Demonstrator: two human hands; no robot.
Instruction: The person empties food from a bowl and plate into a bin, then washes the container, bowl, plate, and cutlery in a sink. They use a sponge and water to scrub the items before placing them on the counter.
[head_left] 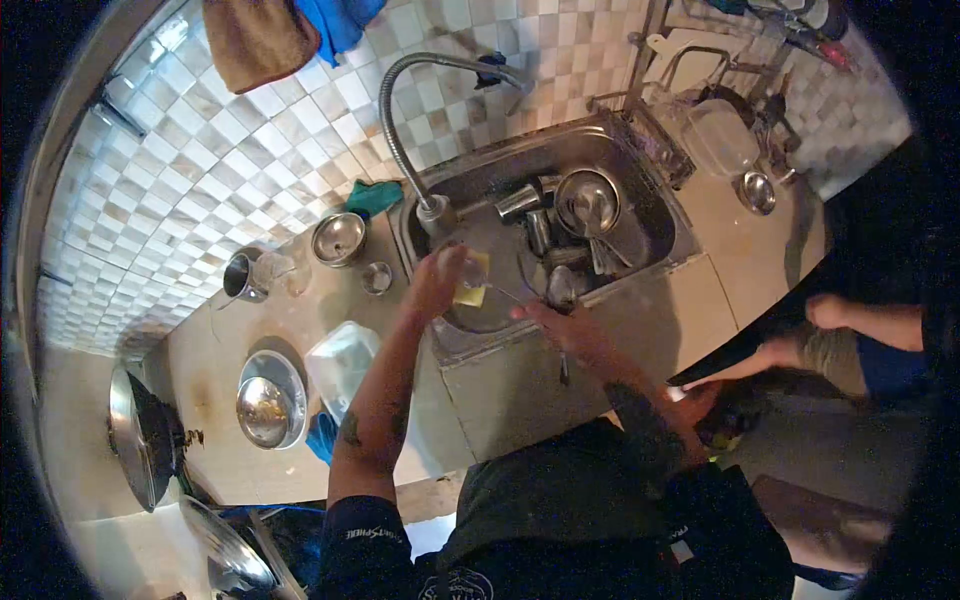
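Note:
At the left side of the steel sink, my left hand (438, 282) is closed on a yellow sponge (471, 294). My right hand (566, 328), over the sink's front edge, grips a thin metal piece of cutlery (508, 296) that reaches toward the sponge; whether it is a spoon or a fork I cannot tell. Behind my right hand, steel cups (519, 204), a steel bowl (588, 203) with cutlery in it, and more steel dishes lie in the sink basin (648, 215). A flexible faucet (392, 125) arches over the basin.
Left on the counter stand a steel bowl (339, 239), a steel mug (244, 276), a small glass (376, 278), a clear plastic container (343, 362) and stacked bowls (268, 410). A plastic tub (722, 138) sits right of the sink. Another person's arm (790, 352) shows at right.

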